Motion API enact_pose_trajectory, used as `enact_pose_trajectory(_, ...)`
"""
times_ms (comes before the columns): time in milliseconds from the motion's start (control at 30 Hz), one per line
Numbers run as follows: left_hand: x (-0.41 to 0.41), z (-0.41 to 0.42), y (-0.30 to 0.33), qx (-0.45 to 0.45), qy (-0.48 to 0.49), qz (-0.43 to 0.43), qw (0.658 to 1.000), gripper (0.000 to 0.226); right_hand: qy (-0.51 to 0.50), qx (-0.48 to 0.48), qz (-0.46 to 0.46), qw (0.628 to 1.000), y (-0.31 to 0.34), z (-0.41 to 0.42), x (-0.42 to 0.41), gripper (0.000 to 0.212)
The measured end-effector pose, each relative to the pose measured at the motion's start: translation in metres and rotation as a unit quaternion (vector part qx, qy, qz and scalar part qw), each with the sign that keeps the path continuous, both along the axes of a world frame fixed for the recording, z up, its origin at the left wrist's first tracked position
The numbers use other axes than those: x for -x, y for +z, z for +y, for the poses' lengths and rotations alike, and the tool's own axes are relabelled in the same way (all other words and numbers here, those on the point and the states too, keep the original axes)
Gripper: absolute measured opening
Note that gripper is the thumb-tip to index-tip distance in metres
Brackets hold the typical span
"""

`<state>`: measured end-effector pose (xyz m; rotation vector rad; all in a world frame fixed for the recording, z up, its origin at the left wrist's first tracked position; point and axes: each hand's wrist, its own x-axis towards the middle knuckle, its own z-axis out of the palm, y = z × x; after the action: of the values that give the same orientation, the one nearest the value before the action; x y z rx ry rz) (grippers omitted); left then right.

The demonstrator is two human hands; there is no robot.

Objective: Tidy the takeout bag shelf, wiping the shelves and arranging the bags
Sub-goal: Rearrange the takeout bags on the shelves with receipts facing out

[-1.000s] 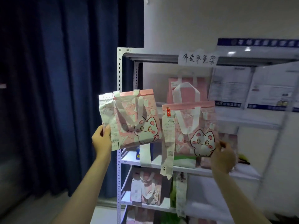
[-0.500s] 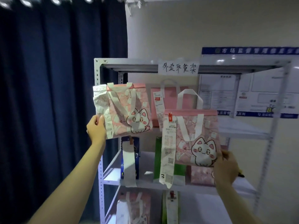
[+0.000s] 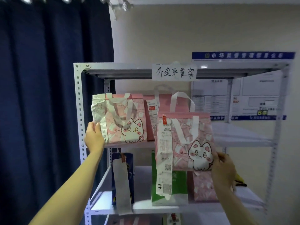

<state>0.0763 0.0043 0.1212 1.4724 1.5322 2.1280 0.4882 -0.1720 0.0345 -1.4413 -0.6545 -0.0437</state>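
Hanging down the far left is a dark blue curtain [image 3: 48, 95], close beside the white metal shelf unit [image 3: 79, 111] and its perforated front post. The left hand [image 3: 94, 137] pinches the lower left edge of a pink cat bag [image 3: 123, 119], fingers curled over its crumpled receipt; the bag's base sits at the left end of the upper shelf board, touching a plain pink bag [image 3: 151, 114] behind it. To the right, the upper shelf board [image 3: 235, 135] lies bare out to the far post. The right hand [image 3: 224, 172] grips the lower right corner of a second pink cat bag [image 3: 191, 143], held in the air in front of the shelf, its long receipt [image 3: 164, 156] dangling. Below stand a blue bag [image 3: 123, 176], a green bag [image 3: 177, 187] and another pink bag [image 3: 204, 187]. A handwritten paper label [image 3: 174, 73] is stuck to the top rail, with a blue-edged notice board [image 3: 243, 86] on the cream wall behind.
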Motion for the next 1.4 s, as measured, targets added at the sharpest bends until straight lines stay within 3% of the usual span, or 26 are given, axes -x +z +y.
enact_pose_trajectory(400, 0.004, 0.061, -0.008, -0.005, 0.059, 0.04, 0.997, 0.023, -0.022, -0.007, -0.046, 0.999, -0.003, 0.009, -0.001, 0.015)
enact_pose_trajectory(600, -0.001, 0.07, -0.011, -0.003, 0.029, 0.038, 0.999, 0.026, -0.041, 0.011, -0.05, 0.998, -0.005, 0.01, 0.006, 0.016)
enact_pose_trajectory(767, 0.004, 0.074, -0.015, 0.013, -0.007, 0.022, 1.0, 0.039, -0.045, 0.018, -0.058, 0.997, -0.008, 0.007, 0.009, 0.015)
enact_pose_trajectory(867, 0.005, 0.064, -0.023, -0.012, -0.037, 0.001, 0.999, 0.053, -0.053, 0.015, -0.047, 0.997, -0.01, 0.004, 0.008, 0.015)
enact_pose_trajectory(933, 0.001, 0.051, -0.033, -0.044, -0.008, 0.01, 0.999, 0.056, -0.056, 0.013, -0.036, 0.998, -0.011, 0.001, 0.009, 0.016)
enact_pose_trajectory(1000, -0.011, 0.036, -0.042, -0.099, 0.043, 0.076, 0.991, 0.052, -0.063, 0.01, -0.029, 0.998, -0.012, -0.002, 0.011, 0.017)
enact_pose_trajectory(1100, -0.045, 0.019, -0.052, -0.181, 0.017, 0.292, 0.939, 0.055, -0.066, 0.014, -0.011, 0.998, -0.014, -0.007, 0.014, 0.017)
enact_pose_trajectory(1200, -0.086, 0.011, -0.057, -0.128, -0.001, 0.483, 0.866, 0.06, -0.059, 0.015, -0.009, 0.998, -0.015, -0.014, 0.018, 0.014)
enact_pose_trajectory(1400, -0.123, 0.017, -0.06, -0.028, -0.006, 0.585, 0.811, 0.065, -0.066, 0.017, -0.021, 0.997, -0.016, -0.03, 0.011, 0.015)
